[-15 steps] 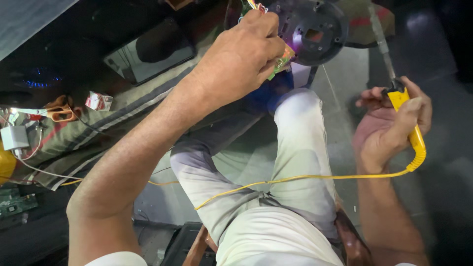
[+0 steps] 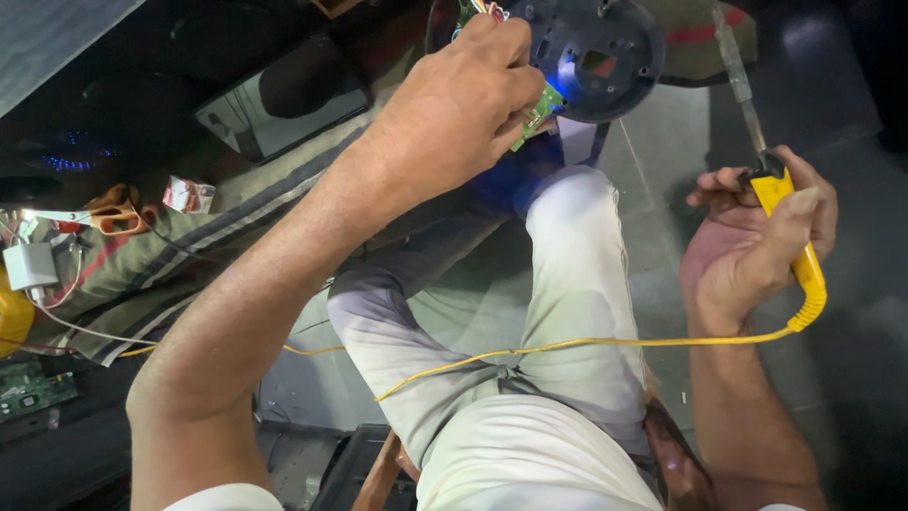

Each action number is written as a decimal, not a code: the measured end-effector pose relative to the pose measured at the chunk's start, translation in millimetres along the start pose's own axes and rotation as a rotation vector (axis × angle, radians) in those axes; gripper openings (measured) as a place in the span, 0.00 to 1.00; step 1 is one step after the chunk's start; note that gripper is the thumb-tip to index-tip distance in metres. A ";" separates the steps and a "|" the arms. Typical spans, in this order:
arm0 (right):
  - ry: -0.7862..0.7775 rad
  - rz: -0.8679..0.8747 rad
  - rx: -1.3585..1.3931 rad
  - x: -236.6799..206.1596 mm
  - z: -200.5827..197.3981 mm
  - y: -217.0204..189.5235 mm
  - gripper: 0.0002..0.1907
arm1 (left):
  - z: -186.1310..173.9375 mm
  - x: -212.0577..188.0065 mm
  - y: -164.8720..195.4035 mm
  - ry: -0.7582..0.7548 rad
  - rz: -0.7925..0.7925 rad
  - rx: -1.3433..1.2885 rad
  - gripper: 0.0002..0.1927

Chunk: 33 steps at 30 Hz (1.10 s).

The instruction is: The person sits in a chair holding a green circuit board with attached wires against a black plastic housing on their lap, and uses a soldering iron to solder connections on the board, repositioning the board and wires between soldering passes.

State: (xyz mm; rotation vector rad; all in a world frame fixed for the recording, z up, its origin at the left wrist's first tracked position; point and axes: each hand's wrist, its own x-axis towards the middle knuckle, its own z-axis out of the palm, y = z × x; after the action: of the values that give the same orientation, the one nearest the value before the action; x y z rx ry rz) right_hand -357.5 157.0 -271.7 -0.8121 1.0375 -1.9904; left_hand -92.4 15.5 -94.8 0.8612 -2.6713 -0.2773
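Head view: the left hand (image 2: 454,109), at upper centre of the frame, has its fingers pinched together on a small green circuit board (image 2: 536,112), held against the edge of a round dark plastic housing (image 2: 598,57) above the raised knee; the right hand (image 2: 757,241), at right of the frame, is clamped around the yellow handle of a soldering iron (image 2: 771,185), its metal tip pointing toward the top edge; the iron's yellow cord (image 2: 567,344) trails left across the lap; orange-handled scissors (image 2: 113,216) lie on a striped cloth (image 2: 227,203) at far left.
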 end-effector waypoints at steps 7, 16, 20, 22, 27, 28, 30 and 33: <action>-0.028 -0.029 -0.053 3.3 -4.7 -3.1 0.26 | 4.9 3.7 2.3 -0.009 -0.022 0.019 0.08; -0.046 -0.026 -0.057 8.0 -14.3 -4.1 0.26 | 13.1 7.4 7.0 0.003 -0.008 0.047 0.07; -0.032 -0.018 -0.052 10.7 -20.1 -5.2 0.25 | 16.9 9.6 9.7 0.002 0.000 0.060 0.06; -0.031 -0.024 -0.062 12.1 -21.8 -5.3 0.25 | 18.3 10.7 10.8 -0.007 -0.009 0.058 0.06; -0.047 -0.030 -0.062 12.4 -23.4 -4.6 0.24 | 20.0 12.6 12.1 0.003 0.005 0.061 0.07; -0.053 -0.031 -0.060 12.1 -23.9 -4.9 0.24 | 20.3 12.9 12.3 0.009 0.008 0.070 0.08; -0.060 -0.033 -0.059 12.7 -24.7 -5.2 0.24 | 20.9 13.5 12.5 0.010 0.012 0.076 0.08; -0.064 -0.041 -0.068 14.4 -25.9 -6.3 0.24 | 21.8 14.3 12.6 0.002 0.010 0.076 0.08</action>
State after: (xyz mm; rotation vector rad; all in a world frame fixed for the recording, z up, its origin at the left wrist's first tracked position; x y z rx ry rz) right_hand -387.5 157.8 -275.8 -0.9341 1.0637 -1.9589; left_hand -117.9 18.9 -108.1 0.8693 -2.6995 -0.1735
